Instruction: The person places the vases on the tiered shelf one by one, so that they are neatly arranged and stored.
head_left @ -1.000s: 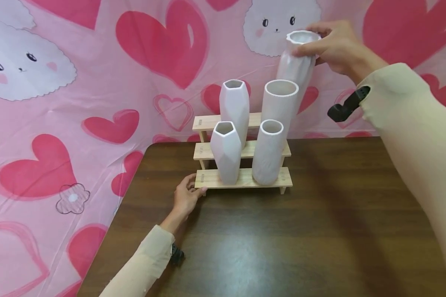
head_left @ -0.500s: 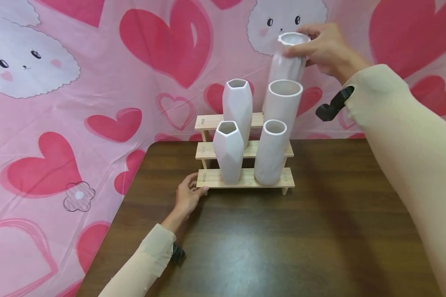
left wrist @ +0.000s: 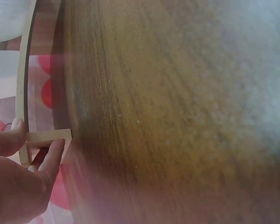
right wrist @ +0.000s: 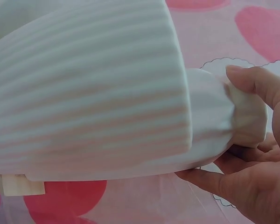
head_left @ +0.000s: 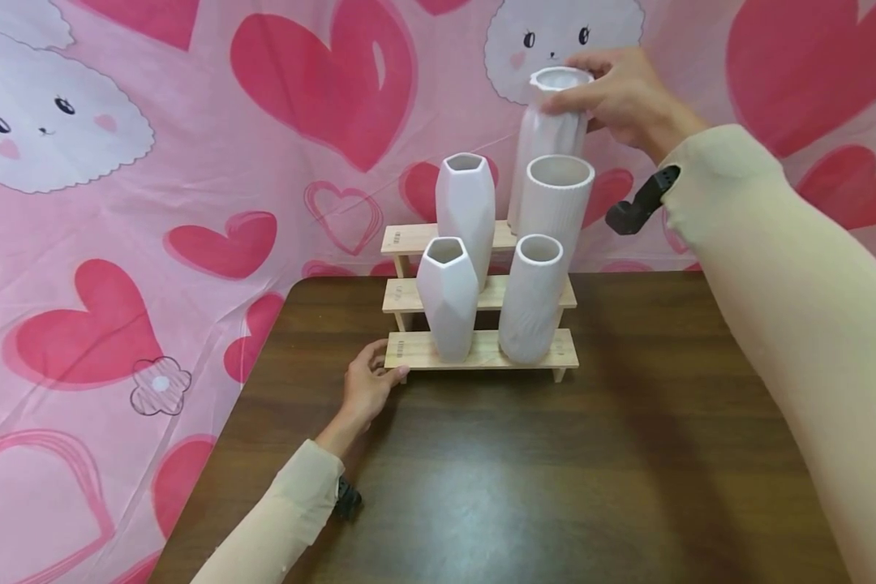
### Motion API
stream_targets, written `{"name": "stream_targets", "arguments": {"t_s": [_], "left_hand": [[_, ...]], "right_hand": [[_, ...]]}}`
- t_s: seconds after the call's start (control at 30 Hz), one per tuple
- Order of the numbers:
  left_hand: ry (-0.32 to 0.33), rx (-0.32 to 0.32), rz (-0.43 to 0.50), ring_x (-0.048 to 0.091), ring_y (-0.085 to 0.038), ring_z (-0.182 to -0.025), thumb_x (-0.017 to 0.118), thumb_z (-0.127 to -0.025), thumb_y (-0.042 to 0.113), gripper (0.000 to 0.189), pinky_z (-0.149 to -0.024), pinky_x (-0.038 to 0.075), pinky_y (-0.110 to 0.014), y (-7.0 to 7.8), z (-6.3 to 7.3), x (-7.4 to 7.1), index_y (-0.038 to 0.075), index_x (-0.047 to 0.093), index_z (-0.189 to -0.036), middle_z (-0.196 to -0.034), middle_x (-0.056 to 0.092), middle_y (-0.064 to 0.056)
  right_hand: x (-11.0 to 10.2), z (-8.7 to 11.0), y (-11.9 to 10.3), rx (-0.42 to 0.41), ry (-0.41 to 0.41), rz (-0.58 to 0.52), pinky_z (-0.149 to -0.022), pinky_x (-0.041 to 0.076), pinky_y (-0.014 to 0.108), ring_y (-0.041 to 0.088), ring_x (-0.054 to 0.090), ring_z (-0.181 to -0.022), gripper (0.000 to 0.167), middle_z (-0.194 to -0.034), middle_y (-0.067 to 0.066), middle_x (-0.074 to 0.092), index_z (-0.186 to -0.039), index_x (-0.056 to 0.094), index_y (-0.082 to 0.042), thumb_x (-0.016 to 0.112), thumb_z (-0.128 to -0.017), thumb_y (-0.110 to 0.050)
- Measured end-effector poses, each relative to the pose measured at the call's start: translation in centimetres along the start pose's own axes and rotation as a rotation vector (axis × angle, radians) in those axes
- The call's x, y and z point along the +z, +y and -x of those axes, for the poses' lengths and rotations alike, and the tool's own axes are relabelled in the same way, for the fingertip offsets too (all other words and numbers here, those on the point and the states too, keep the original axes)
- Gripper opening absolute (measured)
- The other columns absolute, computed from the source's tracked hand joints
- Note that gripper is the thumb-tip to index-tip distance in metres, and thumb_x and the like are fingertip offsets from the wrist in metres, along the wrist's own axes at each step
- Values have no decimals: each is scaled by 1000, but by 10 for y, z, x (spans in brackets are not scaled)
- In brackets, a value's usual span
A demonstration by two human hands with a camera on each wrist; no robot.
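My right hand [head_left: 620, 97] grips a white vase with a wavy rim [head_left: 547, 134] by its neck, at the back top tier of a three-tiered wooden stand [head_left: 485, 350]. In the right wrist view, thumb and fingers lie round that vase's neck [right wrist: 247, 112]; a ribbed vase [right wrist: 93, 88] stands in front and hides much of it. My left hand [head_left: 365, 385] pinches the left end of the stand's lowest tier. Seen from the left wrist, the thumb is on the board's edge and fingers reach the small leg [left wrist: 49, 136].
Two faceted white vases, one [head_left: 448, 300] on the bottom tier and one [head_left: 465, 203] on the middle, stand at left. A ribbed cylinder vase [head_left: 558, 199] and a smaller textured vase [head_left: 529, 300] stand at right. A brown table [head_left: 496, 470] lies below, a pink heart-print cloth [head_left: 212, 122] behind.
My right hand has carried the wavy-rimmed vase leftward and a little lower, in behind the ribbed vase. My left hand keeps its hold on the stand.
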State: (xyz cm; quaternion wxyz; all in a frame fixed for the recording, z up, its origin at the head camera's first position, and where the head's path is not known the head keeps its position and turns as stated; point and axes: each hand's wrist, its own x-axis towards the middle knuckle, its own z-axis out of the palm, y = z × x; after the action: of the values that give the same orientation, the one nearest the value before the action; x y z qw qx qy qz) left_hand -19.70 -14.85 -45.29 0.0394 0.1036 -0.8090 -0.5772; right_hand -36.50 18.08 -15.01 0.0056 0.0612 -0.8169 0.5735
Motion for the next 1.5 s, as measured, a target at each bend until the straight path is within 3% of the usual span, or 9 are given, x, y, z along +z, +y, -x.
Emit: {"name": "stream_targets", "arguments": {"t_s": [0.37,1.0,1.27,1.4,1.5], "left_hand": [[-1,7,11,67,-17,-84,74,-84,6,55,-67,50,-25,0,-1,-1,11,51,-134,-106,68,-13],[-14,-5,7,67,-23,-94,73,-84,6,56,-69,50,-24,-1,-3,0,11,51,-135,-110,68,-13],[-24,-3,40,67,-23,-93,74,-84,4,56,-68,51,-23,-4,-5,1,9,51,-135,-109,67,-15],[-26,1,72,67,-24,-93,73,-84,3,58,-69,51,-23,-6,-7,1,8,50,-136,-110,67,-17],[-21,1,59,65,-26,-98,74,-84,4,58,-73,51,-27,-8,-7,0,8,50,-136,-113,66,-17]], "right_hand": [[5,-4,-4,15,-39,-5,-102,39,42,18,50,-106,76,-125,2,52,-137,54,-18,89,-69,-24],[8,-5,3,-23,-54,61,-105,37,44,20,48,-110,69,-130,2,49,-140,49,-21,80,-79,-32],[8,-2,6,-41,-94,117,-109,33,44,22,45,-118,80,-138,4,44,-150,33,-23,75,-83,-38],[5,6,8,-54,-92,154,-112,28,43,24,39,-129,88,-153,5,31,-155,15,-27,68,-87,-43],[1,16,12,-69,-73,156,-114,23,42,22,30,-138,84,-158,2,21,-155,12,-27,63,-91,-44]]}}
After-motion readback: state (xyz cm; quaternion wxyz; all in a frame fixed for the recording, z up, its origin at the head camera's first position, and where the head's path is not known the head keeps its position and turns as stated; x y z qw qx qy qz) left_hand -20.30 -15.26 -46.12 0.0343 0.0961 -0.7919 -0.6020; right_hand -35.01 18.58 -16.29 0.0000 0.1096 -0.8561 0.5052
